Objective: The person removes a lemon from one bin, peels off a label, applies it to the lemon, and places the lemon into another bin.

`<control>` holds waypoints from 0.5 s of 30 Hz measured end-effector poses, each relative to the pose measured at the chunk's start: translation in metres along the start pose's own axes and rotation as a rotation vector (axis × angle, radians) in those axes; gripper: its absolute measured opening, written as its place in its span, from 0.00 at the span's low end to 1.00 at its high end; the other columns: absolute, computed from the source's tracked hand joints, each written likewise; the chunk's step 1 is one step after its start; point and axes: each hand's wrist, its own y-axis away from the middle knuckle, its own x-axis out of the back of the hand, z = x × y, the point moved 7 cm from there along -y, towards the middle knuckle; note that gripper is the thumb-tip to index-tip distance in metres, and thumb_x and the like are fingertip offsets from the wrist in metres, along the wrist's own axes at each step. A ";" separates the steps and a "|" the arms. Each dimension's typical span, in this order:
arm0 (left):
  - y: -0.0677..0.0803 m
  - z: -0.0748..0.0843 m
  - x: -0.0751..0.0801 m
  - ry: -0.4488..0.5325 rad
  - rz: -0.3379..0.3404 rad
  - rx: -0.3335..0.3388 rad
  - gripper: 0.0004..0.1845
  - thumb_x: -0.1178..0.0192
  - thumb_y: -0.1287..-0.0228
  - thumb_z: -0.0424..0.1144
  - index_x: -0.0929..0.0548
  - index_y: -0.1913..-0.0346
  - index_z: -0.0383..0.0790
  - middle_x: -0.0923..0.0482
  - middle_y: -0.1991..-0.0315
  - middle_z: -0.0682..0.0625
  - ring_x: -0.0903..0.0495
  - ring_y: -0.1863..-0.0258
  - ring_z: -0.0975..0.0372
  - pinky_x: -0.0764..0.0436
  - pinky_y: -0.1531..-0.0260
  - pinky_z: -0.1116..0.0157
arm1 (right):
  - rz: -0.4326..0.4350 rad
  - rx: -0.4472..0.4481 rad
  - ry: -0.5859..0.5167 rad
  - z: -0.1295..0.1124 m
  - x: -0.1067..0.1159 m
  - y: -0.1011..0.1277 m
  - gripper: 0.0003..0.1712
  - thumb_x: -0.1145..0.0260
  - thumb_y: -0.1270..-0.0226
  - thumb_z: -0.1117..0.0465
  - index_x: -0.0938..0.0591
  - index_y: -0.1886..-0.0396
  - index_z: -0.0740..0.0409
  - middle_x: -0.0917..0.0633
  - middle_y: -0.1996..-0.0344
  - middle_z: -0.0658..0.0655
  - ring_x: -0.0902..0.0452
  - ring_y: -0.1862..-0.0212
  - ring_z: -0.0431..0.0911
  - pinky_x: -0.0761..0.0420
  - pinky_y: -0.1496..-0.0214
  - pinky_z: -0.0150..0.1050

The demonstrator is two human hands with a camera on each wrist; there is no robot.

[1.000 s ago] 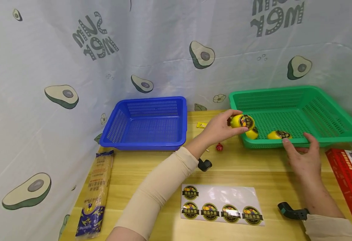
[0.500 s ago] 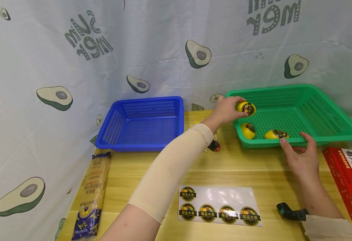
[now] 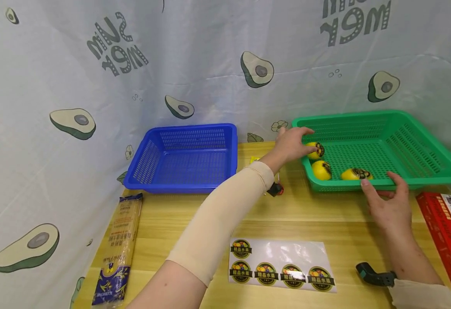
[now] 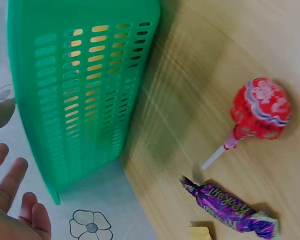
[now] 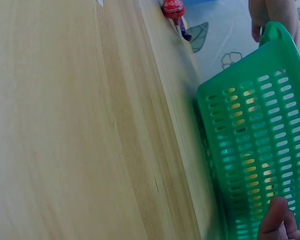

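Lemons [image 3: 314,150] with round labels are what my hands are busy with, three of them in the green basket [image 3: 422,171] at the far right of the bench [image 3: 306,219]. That basket is the biggest thing near me; the blue basket [image 3: 187,156] to its left looks to have nothing in it. Inside the green one, one lemon lies against the left wall under my left hand [image 3: 291,143], a second lemon [image 3: 321,170] sits just in front of it, and a third lemon [image 3: 356,174] lies by the near rim. My left hand reaches over the basket's corner with loosely bent fingers touching the first lemon; I cannot tell whether it grips the fruit. My right hand [image 3: 389,204] hovers relaxed at the near rim, grasping nothing. I judge the lemon could roll into its neighbour, being round on a smooth floor, and my forearm could nudge the basket. On the bench lie a sticker sheet [image 3: 281,266], a pasta packet [image 3: 119,249], a lollipop [image 4: 259,107] and a wrapped sweet [image 4: 227,205].
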 end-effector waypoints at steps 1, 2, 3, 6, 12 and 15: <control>0.003 -0.001 0.002 0.006 0.009 -0.022 0.29 0.37 0.32 0.61 0.27 0.29 0.65 0.26 0.32 0.68 0.30 0.35 0.71 0.40 0.35 0.66 | 0.002 0.001 0.000 -0.001 0.000 -0.001 0.47 0.40 0.27 0.38 0.55 0.17 0.31 0.30 0.57 0.49 0.24 0.75 0.27 0.23 0.73 0.28; 0.007 -0.002 0.004 0.013 0.024 -0.041 0.28 0.38 0.31 0.60 0.26 0.30 0.63 0.26 0.32 0.67 0.30 0.34 0.71 0.40 0.34 0.67 | 0.002 0.003 -0.001 -0.002 -0.001 -0.002 0.47 0.40 0.27 0.38 0.55 0.17 0.31 0.30 0.57 0.49 0.24 0.75 0.27 0.23 0.73 0.28; 0.011 -0.004 0.005 0.033 0.037 -0.054 0.28 0.38 0.30 0.59 0.26 0.30 0.61 0.25 0.32 0.66 0.30 0.33 0.71 0.40 0.33 0.67 | 0.003 0.005 -0.001 -0.003 -0.001 -0.004 0.48 0.40 0.27 0.38 0.55 0.17 0.31 0.30 0.57 0.49 0.24 0.74 0.27 0.23 0.74 0.28; 0.030 -0.009 0.009 0.090 0.080 -0.087 0.26 0.39 0.28 0.57 0.23 0.32 0.55 0.23 0.34 0.62 0.29 0.33 0.68 0.38 0.35 0.67 | 0.005 0.004 -0.006 -0.005 -0.003 -0.007 0.48 0.39 0.28 0.38 0.54 0.18 0.31 0.30 0.57 0.49 0.24 0.74 0.25 0.23 0.74 0.29; 0.078 -0.023 0.011 0.178 0.163 -0.045 0.24 0.40 0.28 0.56 0.22 0.33 0.56 0.24 0.33 0.59 0.32 0.40 0.62 0.35 0.42 0.65 | -0.002 0.000 -0.007 -0.005 -0.003 -0.009 0.48 0.40 0.28 0.38 0.55 0.18 0.30 0.30 0.57 0.49 0.24 0.74 0.25 0.23 0.73 0.28; 0.106 -0.033 0.018 0.172 0.217 -0.016 0.24 0.40 0.28 0.55 0.22 0.33 0.55 0.24 0.33 0.56 0.33 0.43 0.58 0.33 0.42 0.60 | 0.000 0.004 -0.004 -0.005 -0.002 -0.010 0.48 0.40 0.28 0.38 0.55 0.17 0.32 0.31 0.56 0.50 0.24 0.74 0.26 0.23 0.73 0.28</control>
